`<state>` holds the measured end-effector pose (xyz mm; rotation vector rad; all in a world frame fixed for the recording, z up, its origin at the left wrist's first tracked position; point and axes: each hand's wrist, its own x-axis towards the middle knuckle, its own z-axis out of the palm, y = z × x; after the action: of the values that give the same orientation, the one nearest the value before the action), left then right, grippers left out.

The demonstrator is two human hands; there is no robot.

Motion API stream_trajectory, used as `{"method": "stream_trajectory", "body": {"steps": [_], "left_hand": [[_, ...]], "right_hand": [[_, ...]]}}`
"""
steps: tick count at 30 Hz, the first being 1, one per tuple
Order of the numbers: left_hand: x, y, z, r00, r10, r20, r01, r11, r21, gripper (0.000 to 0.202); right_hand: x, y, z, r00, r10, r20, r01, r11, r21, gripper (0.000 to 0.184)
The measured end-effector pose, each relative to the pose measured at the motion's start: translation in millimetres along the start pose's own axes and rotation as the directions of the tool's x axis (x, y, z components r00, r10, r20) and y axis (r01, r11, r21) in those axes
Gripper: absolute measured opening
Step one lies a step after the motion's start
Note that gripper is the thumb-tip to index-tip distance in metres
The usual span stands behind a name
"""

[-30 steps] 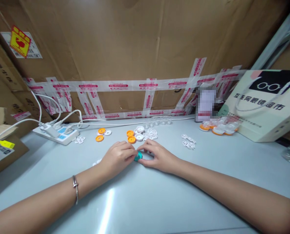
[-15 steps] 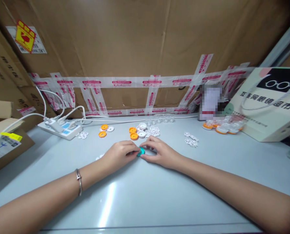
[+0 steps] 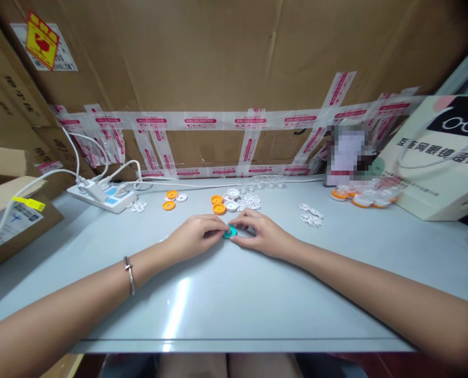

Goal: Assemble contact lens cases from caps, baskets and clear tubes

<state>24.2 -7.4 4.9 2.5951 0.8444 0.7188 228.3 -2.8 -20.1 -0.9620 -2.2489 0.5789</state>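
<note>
Low over the middle of the table, a small round teal plastic piece (image 3: 230, 232) sits between my two hands. My left hand (image 3: 198, 234) pinches its left side, thumb and fingertips pressed together. From the right, the thumb and forefinger of my right hand (image 3: 267, 233) close on its edge. Just beyond lie orange round cups (image 3: 218, 209) and white round cups (image 3: 231, 205), with a pile of white cut-out pieces (image 3: 250, 201) beside them. Whether anything is set inside the teal piece cannot be made out.
More orange rings (image 3: 168, 206) lie left, near a white power strip (image 3: 103, 197). White flat pieces (image 3: 311, 216) and stacked orange-and-clear parts (image 3: 363, 197) are at right, before a paper bag (image 3: 434, 184). An open carton (image 3: 19, 226) stands left; a large cardboard box (image 3: 202, 63) closes the back.
The view has tipped downward, so the table's front edge and my lap now show. Both hands keep their hold on the teal piece, with only slight finger movement.
</note>
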Motion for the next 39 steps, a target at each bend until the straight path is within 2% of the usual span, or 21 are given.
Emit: {"method": "stream_trajectory", "body": {"steps": [5,12,19,29,34,39], "left_hand": [[-0.7,-4.4,3.9,1.0,-0.013,-0.022,0.012,0.999,-0.045,0.021],[-1.5,-5.8,4.2,0.997,-0.078,-0.018,0.075,0.989,-0.129,0.02],[-1.7,-6.5,5.2,0.999,-0.005,-0.033,0.004,0.999,-0.037,0.018],[-2.0,-7.1,7.0,0.997,0.064,-0.033,-0.062,0.996,0.065,0.02],[-3.5,-7.2,7.5,0.994,0.104,-0.015,-0.102,0.986,0.129,0.023],[-4.2,-3.3,6.3,0.992,0.113,0.06,-0.124,0.964,0.236,0.027]], "right_hand": [[-1.1,1.7,0.3,0.998,-0.026,-0.05,0.028,0.998,0.048,0.038],[-4.0,-3.2,-2.4,0.998,0.049,-0.029,-0.045,0.991,0.125,0.016],[-4.5,-4.1,-3.3,0.999,0.024,-0.022,-0.022,0.996,0.09,0.014],[-5.6,-1.4,-2.8,0.996,-0.08,-0.026,0.08,0.997,0.0,0.014],[-7.1,-1.2,-1.1,0.978,-0.204,0.036,0.207,0.961,-0.186,0.017],[-6.0,-4.0,-1.1,0.967,-0.239,0.093,0.256,0.917,-0.307,0.022]]}}
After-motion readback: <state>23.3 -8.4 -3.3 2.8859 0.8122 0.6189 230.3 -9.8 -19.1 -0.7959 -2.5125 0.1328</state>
